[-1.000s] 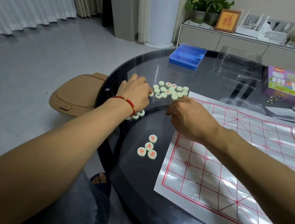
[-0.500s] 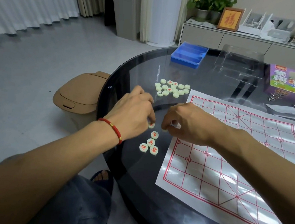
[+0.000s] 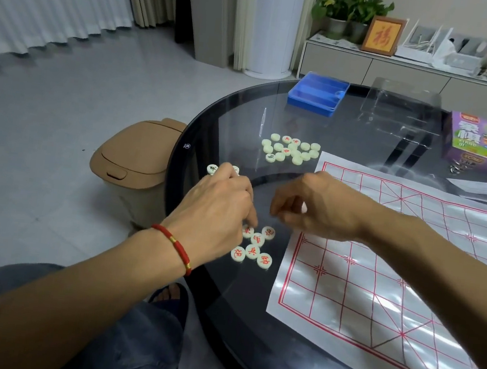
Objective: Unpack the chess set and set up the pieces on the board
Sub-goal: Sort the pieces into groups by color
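A paper chess board (image 3: 392,277) with red lines lies on the round glass table (image 3: 244,114). Beside its left edge sits a small group of round cream pieces with red characters (image 3: 254,251). My left hand (image 3: 218,208) reaches down onto this group, and its curled fingertips pinch the far-left red piece (image 3: 247,232). Above the group's right side hovers my right hand (image 3: 318,206), fingers curled, with no piece visible in it. A bigger heap of pieces (image 3: 291,150) lies farther back. Two more pieces (image 3: 212,168) peek out behind my left hand.
A blue plastic tray (image 3: 317,94), a clear lid (image 3: 402,111) and the purple game box (image 3: 486,142) stand at the table's far side. Metal bits and a paper slip (image 3: 478,188) lie near the box. A tan bin (image 3: 135,166) stands on the floor at the left.
Both hands came back from the far heap toward me. The near group of red pieces has grown by two.
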{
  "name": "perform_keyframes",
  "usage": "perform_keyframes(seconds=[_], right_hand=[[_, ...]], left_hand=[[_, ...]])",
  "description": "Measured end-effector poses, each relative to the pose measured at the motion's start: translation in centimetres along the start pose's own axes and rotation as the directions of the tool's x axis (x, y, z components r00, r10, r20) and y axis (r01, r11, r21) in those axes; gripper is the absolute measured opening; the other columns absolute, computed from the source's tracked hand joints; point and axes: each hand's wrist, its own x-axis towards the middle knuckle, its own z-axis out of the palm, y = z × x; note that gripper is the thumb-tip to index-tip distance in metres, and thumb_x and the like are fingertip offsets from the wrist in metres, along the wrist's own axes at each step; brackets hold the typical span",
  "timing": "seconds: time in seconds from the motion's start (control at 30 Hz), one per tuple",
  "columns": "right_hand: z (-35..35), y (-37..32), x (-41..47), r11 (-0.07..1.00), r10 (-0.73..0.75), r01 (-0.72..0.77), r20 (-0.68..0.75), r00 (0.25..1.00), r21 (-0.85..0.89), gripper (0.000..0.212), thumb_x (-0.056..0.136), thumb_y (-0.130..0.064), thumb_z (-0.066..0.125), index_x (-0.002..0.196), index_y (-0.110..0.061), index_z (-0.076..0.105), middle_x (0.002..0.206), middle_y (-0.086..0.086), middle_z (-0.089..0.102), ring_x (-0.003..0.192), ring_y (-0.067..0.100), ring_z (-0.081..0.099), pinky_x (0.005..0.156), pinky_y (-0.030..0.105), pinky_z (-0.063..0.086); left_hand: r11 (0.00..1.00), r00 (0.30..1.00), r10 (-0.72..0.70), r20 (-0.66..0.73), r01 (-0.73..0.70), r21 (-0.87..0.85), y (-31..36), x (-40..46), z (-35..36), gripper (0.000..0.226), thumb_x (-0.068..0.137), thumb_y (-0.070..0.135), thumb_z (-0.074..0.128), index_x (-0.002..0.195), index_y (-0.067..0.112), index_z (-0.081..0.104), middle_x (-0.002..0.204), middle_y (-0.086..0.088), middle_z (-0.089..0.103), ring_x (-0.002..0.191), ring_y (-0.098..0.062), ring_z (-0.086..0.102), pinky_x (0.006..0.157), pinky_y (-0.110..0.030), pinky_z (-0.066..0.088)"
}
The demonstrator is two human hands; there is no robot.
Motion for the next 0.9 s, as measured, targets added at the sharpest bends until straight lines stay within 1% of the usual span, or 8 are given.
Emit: perform_keyframes(seconds=[0.17,0.3,0.4,0.47,0.6,0.73,0.83,0.9], right_hand=[[1.2,2.0,3.8,0.957,0.233,-0.275,-0.318,0.919,-0.094,0.038,0.09,-0.017,0.053,0.126,-0.021,0.064,0.117,0.011,0.061,0.105,0.032,0.058,0.083,0.048,0.054],[2.2,2.5,6.1,0.929,0.257,-0.323,-0.316,0.913,-0.179,0.047,0.094,-0.017,0.049,0.14,-0.021,0.054,0.126,0.017,0.051,0.116,0.036,0.05,0.094,0.045,0.047],[1.9,3.0,7.0,0.917,0.236,-0.317,-0.309,0.921,-0.243,0.042,0.093,-0.017,0.044,0.131,-0.024,0.061,0.119,0.014,0.053,0.112,0.035,0.052,0.096,0.05,0.044],[1.9,2.6,7.0,0.944,0.181,-0.25,-0.294,0.938,-0.216,0.038,0.091,-0.018,0.043,0.117,-0.024,0.07,0.11,0.011,0.055,0.105,0.032,0.054,0.092,0.046,0.046],[2.4,1.0,5.6,0.994,0.059,-0.076,-0.219,0.974,-0.074,0.035,0.095,-0.017,0.052,0.125,-0.024,0.069,0.111,0.006,0.061,0.104,0.021,0.056,0.087,0.037,0.049],[2.6,2.9,5.7,0.97,0.218,-0.241,-0.415,0.883,-0.004,0.034,0.094,-0.013,0.052,0.124,-0.018,0.068,0.115,0.013,0.06,0.105,0.031,0.057,0.083,0.043,0.052],[2.6,4.0,6.2,0.913,0.301,-0.384,-0.411,0.861,-0.136,0.037,0.1,-0.019,0.046,0.134,-0.018,0.061,0.12,0.015,0.054,0.109,0.034,0.051,0.088,0.045,0.049],[2.5,4.1,6.3,0.915,0.258,-0.357,-0.407,0.876,-0.189,0.032,0.101,-0.021,0.048,0.125,-0.018,0.068,0.115,0.014,0.054,0.104,0.032,0.049,0.087,0.045,0.048]], left_hand=[[0.988,0.987,-0.15,-0.063,0.152,0.016,-2.3,2.6,-0.6,0.048,0.086,-0.002,0.053,0.11,0.032,0.078,0.111,0.006,0.064,0.113,-0.022,0.045,0.092,-0.038,0.049],[0.946,0.945,-0.318,-0.076,0.322,0.047,-5.0,4.3,-0.7,0.046,0.088,0.003,0.052,0.121,0.027,0.072,0.116,-0.004,0.065,0.115,-0.03,0.051,0.087,-0.038,0.046],[0.924,0.925,-0.378,-0.025,0.379,0.045,-6.0,4.6,-0.3,0.04,0.091,0.006,0.05,0.123,0.021,0.069,0.121,-0.011,0.06,0.113,-0.034,0.056,0.091,-0.042,0.049],[0.912,0.911,-0.409,0.052,0.406,0.053,-6.0,4.6,-0.1,0.037,0.096,0.012,0.048,0.129,0.016,0.062,0.127,-0.014,0.053,0.116,-0.037,0.054,0.092,-0.043,0.049],[0.892,0.876,-0.448,0.181,0.45,0.033,-5.8,4.4,-0.4,0.045,0.098,0.016,0.043,0.143,0.014,0.045,0.139,-0.018,0.044,0.127,-0.039,0.048,0.097,-0.044,0.045],[0.883,0.861,-0.462,0.213,0.469,0.018,-5.7,4.3,-0.5,0.049,0.092,0.013,0.045,0.141,0.012,0.044,0.135,-0.02,0.049,0.132,-0.041,0.044,0.101,-0.047,0.046],[0.882,0.857,-0.464,0.223,0.47,0.03,-5.3,4.4,-0.4,0.053,0.09,0.015,0.047,0.143,0.013,0.043,0.131,-0.018,0.05,0.119,-0.04,0.051,0.096,-0.048,0.049],[0.88,0.856,-0.473,0.21,0.468,0.074,-5.0,4.6,-0.4,0.053,0.091,0.017,0.047,0.144,0.014,0.042,0.135,-0.017,0.046,0.12,-0.039,0.05,0.096,-0.047,0.049]])
